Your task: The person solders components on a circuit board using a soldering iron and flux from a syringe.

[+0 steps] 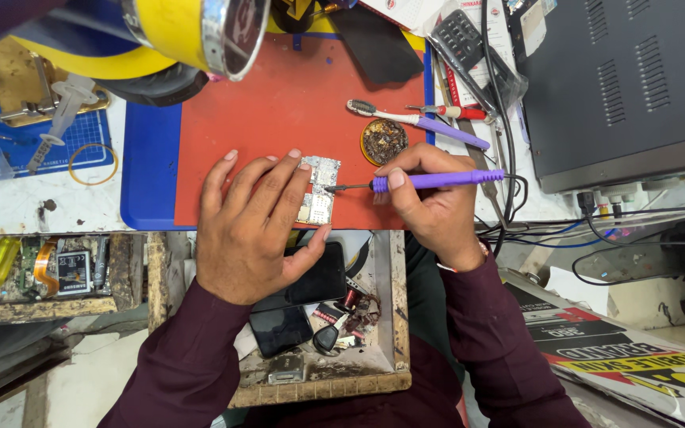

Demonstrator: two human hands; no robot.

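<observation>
Left hand [251, 226] lies flat, fingers spread, pinning the small circuit board [319, 190] on the red mat [279, 103]. Right hand [430, 206], at three o'clock from the board, is closed around a purple soldering iron [438, 180], tip touching the board's edge. At one o'clock, a round flux tin [384, 141]; beyond, a toothbrush [414, 119].

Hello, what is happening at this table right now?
A person works on a small circuit board lying on a red mat. The left hand presses the board flat, while the right hand holds a purple-handled tool with its tip on the board. An open drawer below holds phones.
</observation>
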